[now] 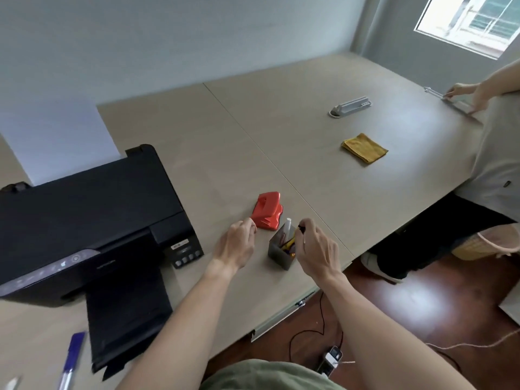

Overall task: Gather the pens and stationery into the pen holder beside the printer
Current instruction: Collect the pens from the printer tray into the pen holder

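Note:
A grey pen holder stands on the table to the right of the black printer. It holds a white tube and several coloured items. My right hand is over the holder's right side, fingers pinched on a small dark item at the rim. My left hand hovers left of the holder with fingers loosely curled and nothing in it, close to a red hole punch. A blue pen lies at the bottom left, with a pale item near it at the frame edge.
A yellow cloth and a grey power strip lie farther out on the table. Another person stands at the right edge, hands on a long metal item. Paper sticks up behind the printer. Cables lie on the floor.

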